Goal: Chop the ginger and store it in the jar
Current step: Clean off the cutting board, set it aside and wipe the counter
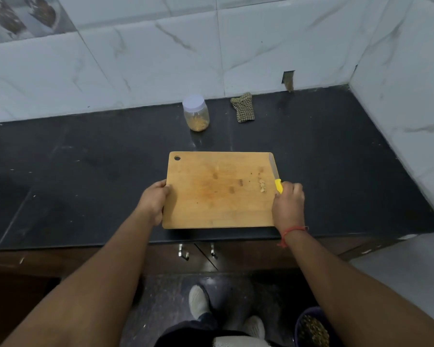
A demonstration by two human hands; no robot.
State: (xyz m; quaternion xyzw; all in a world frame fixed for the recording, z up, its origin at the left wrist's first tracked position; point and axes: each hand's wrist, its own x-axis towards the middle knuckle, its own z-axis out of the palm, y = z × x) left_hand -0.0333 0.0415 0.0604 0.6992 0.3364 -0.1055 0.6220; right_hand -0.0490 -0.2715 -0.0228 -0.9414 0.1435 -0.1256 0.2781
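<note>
Ginger bits (pixel 261 185) lay near right edge of cutting board (pixel 211 191); small, light, loose, best scraped. Right hand (pixel 289 199) curled round knife (pixel 276 177). Left hand (pixel 153 198) gripped board edge. Jar (pixel 196 113) stood behind, apparently lidded.

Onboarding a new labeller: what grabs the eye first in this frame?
The wooden cutting board at the centre of the dark counter, held at its left edge by the left hand. The right hand grips a yellow-handled knife along the board's right edge, beside a small pile of chopped ginger. Behind, near the wall, stands a lidded jar with a checked cloth to its right.
</note>
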